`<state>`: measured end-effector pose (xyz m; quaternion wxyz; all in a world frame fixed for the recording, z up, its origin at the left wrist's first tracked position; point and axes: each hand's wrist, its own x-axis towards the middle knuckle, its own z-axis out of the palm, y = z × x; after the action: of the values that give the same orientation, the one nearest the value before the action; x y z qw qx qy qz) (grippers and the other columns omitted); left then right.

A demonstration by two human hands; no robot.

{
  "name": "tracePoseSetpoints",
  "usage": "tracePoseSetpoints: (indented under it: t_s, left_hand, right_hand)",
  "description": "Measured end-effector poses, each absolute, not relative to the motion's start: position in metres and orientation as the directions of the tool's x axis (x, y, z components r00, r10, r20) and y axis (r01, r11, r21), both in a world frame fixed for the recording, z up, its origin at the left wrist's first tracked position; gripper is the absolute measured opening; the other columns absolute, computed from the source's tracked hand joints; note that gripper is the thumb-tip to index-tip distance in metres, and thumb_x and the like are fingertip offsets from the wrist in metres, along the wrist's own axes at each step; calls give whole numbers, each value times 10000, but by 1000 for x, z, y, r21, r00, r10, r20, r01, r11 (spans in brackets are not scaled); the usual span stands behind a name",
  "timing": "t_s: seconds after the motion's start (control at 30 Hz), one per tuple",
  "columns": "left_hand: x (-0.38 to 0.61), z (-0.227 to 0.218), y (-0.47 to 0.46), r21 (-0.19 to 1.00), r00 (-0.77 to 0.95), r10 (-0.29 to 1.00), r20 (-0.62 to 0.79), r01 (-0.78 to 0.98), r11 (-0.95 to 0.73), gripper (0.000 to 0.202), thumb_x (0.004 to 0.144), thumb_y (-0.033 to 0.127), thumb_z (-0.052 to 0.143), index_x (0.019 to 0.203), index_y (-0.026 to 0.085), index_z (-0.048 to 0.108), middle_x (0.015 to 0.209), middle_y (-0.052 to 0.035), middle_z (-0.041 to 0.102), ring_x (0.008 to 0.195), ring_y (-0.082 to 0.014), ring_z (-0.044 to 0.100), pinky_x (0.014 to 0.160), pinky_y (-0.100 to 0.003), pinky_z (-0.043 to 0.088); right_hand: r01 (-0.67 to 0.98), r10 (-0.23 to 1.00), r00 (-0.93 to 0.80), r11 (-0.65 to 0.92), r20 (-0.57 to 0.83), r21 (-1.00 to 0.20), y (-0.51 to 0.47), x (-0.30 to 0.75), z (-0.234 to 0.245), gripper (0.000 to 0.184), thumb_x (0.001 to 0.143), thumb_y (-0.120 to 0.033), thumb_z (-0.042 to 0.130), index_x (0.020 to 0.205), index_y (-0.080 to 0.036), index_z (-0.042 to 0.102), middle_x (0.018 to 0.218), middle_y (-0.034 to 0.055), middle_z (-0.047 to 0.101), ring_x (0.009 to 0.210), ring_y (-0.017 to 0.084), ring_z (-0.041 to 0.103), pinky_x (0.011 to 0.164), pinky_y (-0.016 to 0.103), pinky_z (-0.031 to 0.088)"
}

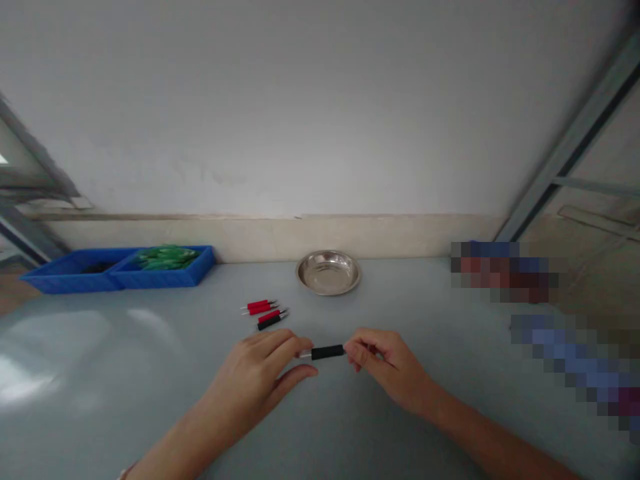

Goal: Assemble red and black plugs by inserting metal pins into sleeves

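Note:
A small black-handled tool with a metal tip is held level just above the grey table. My left hand pinches its metal end with closed fingers. My right hand pinches the other end of the black handle, fingers curled shut. Behind my hands lie several similar small tools, three with red handles and one with a black handle.
A shiny round metal dish stands at the back centre. Two blue trays sit at the back left, the right one holding green parts. A pale wall runs behind the table; a blurred-out patch lies at the right.

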<state>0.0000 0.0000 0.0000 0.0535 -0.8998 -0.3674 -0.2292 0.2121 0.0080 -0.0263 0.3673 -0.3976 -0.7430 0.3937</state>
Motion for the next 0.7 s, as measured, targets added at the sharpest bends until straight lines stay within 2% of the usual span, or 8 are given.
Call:
tracePoseSetpoints:
  t_s: [0.3,0.7]
  left_hand:
    - [1,0,-1,77,637,606,477,656,-750,223,894,269,385,872,161,579,682,-19,618,594,-133,576,559,-232,455]
    - [7,-6,-1,49,631,602,490,669,-741,329,910,278,331,796,146,609,628,-37,618,543,-138,585,533,-240,465]
  right_hand:
    - [325,871,-412,414,266,-850,6,212,-29,386,873,-395,376,607,-159,527,568,-11,517,560,104,480,539,208,340]
    - [345,880,-370,428,298,-836,3,208,-31,309,853,-316,417,611,-161,530,551,-18,497,537,101,454,525,210,329]
